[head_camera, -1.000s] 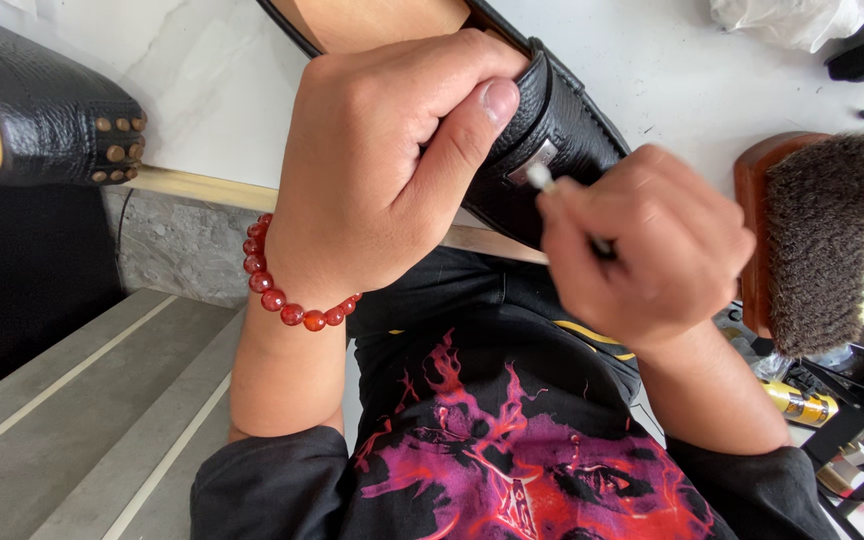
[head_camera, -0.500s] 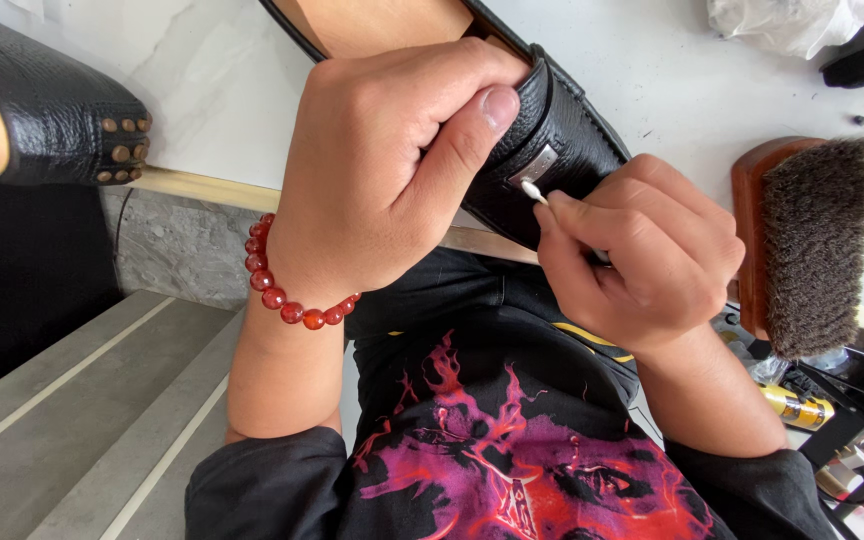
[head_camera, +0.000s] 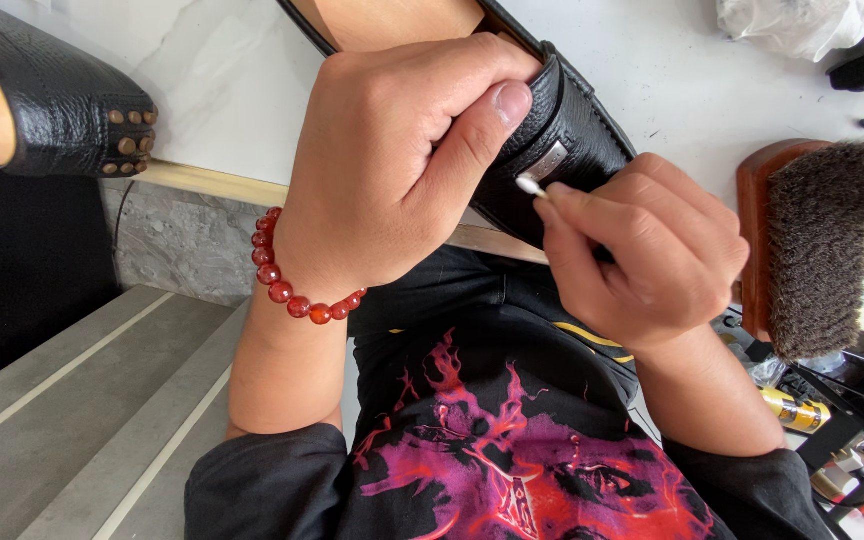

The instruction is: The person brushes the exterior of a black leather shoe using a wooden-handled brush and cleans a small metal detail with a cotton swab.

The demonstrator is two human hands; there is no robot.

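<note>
Since earlier, right hand shifted its pinched cotton swab along the pebbled black loafer gripped by left hand

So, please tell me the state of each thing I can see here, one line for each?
Left hand: clasped around the black loafer, thumb pressed on top.
Right hand: pinching a cotton swab, its tip touching the loafer's metal trim.
Second black shoe: lying apart, untouched.
Shoe brush: resting on its side, bristles exposed.
Red bead bracelet: on the left wrist.
</note>
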